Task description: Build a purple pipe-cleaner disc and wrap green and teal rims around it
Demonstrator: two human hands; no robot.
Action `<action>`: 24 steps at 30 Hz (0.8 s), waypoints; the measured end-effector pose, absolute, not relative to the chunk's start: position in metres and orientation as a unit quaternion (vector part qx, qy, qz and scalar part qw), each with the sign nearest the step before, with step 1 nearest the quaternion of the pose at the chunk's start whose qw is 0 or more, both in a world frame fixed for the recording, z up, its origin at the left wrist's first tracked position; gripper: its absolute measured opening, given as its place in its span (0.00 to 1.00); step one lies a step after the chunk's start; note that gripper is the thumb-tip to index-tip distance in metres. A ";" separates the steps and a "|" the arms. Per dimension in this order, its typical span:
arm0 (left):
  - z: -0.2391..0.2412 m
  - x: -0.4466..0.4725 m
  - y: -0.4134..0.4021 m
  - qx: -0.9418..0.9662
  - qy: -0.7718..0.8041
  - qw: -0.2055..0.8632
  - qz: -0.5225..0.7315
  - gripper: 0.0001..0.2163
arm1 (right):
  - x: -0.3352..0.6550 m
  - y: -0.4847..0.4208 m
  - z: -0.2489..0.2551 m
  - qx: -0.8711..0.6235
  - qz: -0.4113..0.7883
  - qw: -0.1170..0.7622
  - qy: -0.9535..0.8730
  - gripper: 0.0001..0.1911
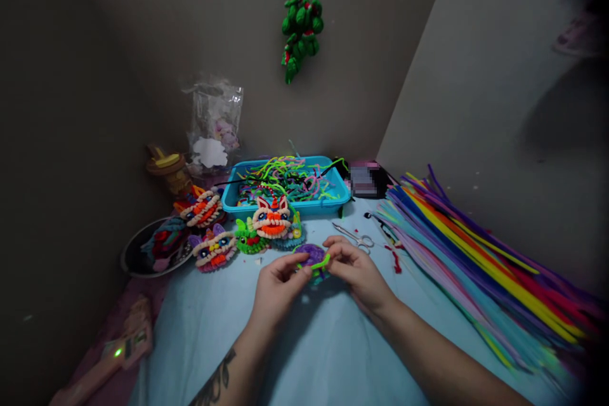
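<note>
Between my two hands is a small purple pipe-cleaner piece with a lime-green strip along its near edge and some teal below. My left hand pinches its left side between thumb and fingers. At the right end of the lime-green pipe cleaner, the fingertips of my right hand are closed on it. Just behind lie finished lion-head figures: an orange and cream one, a green one, and a cream one with purple ears.
A blue tray of pipe-cleaner scraps stands at the back. Scissors lie beyond my right hand. Long colourful pipe cleaners spread on the right. A dark bowl, a lidded cup and a pink glue gun are left.
</note>
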State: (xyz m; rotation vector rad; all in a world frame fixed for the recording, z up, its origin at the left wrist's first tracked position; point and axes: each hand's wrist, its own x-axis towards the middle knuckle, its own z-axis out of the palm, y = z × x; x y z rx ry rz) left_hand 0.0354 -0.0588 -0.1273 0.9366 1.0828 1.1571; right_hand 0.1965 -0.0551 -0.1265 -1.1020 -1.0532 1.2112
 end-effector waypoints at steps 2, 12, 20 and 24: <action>-0.128 0.035 -0.059 0.407 0.467 0.608 0.496 0.17 | 0.196 -0.055 -0.128 -0.475 0.524 0.556 -0.437 0.12; -0.127 0.036 -0.059 0.414 0.498 0.562 0.515 0.18 | 0.195 -0.064 -0.129 -0.546 0.295 0.523 -0.584 0.04; -0.129 0.037 -0.061 0.405 0.481 0.582 0.516 0.18 | 0.188 -0.064 -0.132 -0.535 0.363 0.499 -0.577 0.02; -0.125 0.036 -0.063 0.393 0.464 0.613 0.504 0.19 | 0.190 -0.062 -0.131 -0.504 0.424 0.489 -0.572 0.05</action>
